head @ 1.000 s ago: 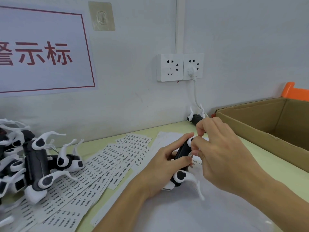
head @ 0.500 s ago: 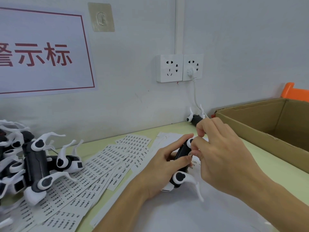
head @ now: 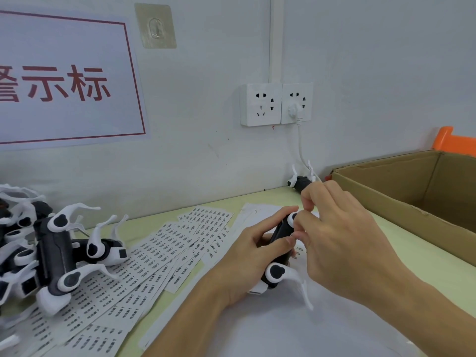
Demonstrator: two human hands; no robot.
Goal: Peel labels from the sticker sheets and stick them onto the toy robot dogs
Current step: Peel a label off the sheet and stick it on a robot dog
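My left hand grips a black and white toy robot dog above the table, its white legs sticking out towards me. My right hand is curled at the dog's black body, fingertips pressed against its side; whether a label sits under them is hidden. Sticker sheets with rows of small printed labels lie fanned across the table to the left. A pile of several other robot dogs lies on its backs at the far left.
An open cardboard box stands at the right. Another robot dog lies by the wall under the wall sockets, beside a white cable. A white sheet covers the near table. An orange object shows behind the box.
Both hands and the held dog stay almost in place; my right fingers shift slightly on the dog's body.
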